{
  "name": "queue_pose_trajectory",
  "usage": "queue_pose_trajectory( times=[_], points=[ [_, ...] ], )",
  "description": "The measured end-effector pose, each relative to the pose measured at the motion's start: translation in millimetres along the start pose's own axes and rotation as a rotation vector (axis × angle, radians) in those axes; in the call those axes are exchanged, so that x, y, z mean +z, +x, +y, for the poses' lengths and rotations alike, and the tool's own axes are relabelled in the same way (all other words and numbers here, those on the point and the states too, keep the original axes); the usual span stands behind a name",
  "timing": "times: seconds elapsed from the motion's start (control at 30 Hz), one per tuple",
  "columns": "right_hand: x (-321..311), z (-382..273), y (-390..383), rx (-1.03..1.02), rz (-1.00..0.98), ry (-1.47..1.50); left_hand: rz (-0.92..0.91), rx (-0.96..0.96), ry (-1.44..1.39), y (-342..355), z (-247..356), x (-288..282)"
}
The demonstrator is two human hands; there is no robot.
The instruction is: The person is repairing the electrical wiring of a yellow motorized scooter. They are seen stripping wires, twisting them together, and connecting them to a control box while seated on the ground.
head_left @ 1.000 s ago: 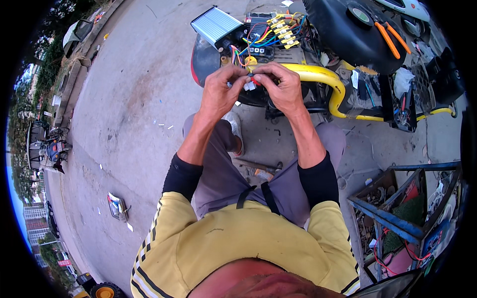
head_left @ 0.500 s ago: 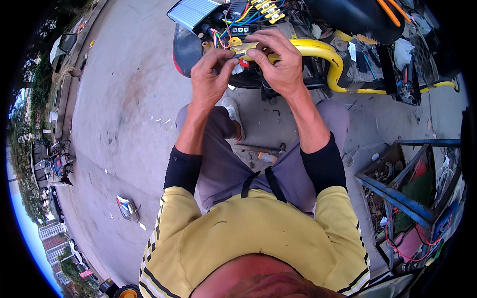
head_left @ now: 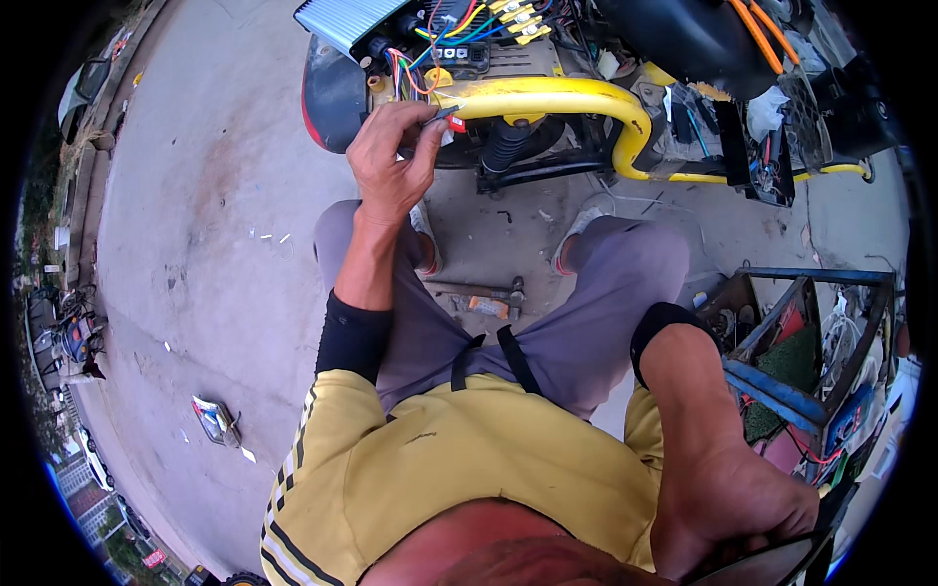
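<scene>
My left hand (head_left: 393, 156) pinches a small dark wire piece (head_left: 442, 114) beside a red connector (head_left: 456, 124), at the near side of the yellow tube frame (head_left: 547, 94). Coloured wires (head_left: 418, 70) run above it from a finned silver controller (head_left: 347, 20). A yellow terminal block (head_left: 520, 18) sits among more cables. My right hand (head_left: 733, 498) is raised at the lower right, close to my face, with its fingers curled; what they hold, if anything, is hidden.
A black padded part (head_left: 694, 39) carries orange-handled pliers (head_left: 757, 34). An open black box (head_left: 760, 171) holds wiring. A blue metal rack (head_left: 782, 391) with odds and ends stands at my right. A hammer (head_left: 513, 298) lies between my feet, a small tray (head_left: 213, 418) on the pavement.
My right hand has left the wires and swung down and back toward my face. My left hand keeps its pinch near the frame. The view has shifted, so the vehicle appears higher.
</scene>
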State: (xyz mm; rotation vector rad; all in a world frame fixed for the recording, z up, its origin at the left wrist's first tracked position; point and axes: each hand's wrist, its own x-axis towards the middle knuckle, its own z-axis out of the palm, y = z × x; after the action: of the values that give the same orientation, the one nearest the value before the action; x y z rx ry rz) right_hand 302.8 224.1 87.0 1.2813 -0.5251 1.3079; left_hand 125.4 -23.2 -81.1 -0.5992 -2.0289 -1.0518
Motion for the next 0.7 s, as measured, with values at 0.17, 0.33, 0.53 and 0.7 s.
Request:
queue_pose_trajectory(
  times=[0.17, 0.33, 0.53, 0.7],
  points=[
    [1, -14, -6, -0.08, 0.062, -0.183, 0.03, -0.007, 0.003, -3, -3, 6],
    [16, 9, -13, -0.239, 0.321, -0.387, 0.058, 0.071, 0.075, -9, -10, 6],
    [12, 14, -25, -0.211, 0.36, -0.409, 0.061, 0.035, 0.056, -16, -16, 8],
    [10, 15, -29, -0.172, 0.378, -0.407, 0.075, 0.034, 0.058, -15, -13, 9]
  ],
)
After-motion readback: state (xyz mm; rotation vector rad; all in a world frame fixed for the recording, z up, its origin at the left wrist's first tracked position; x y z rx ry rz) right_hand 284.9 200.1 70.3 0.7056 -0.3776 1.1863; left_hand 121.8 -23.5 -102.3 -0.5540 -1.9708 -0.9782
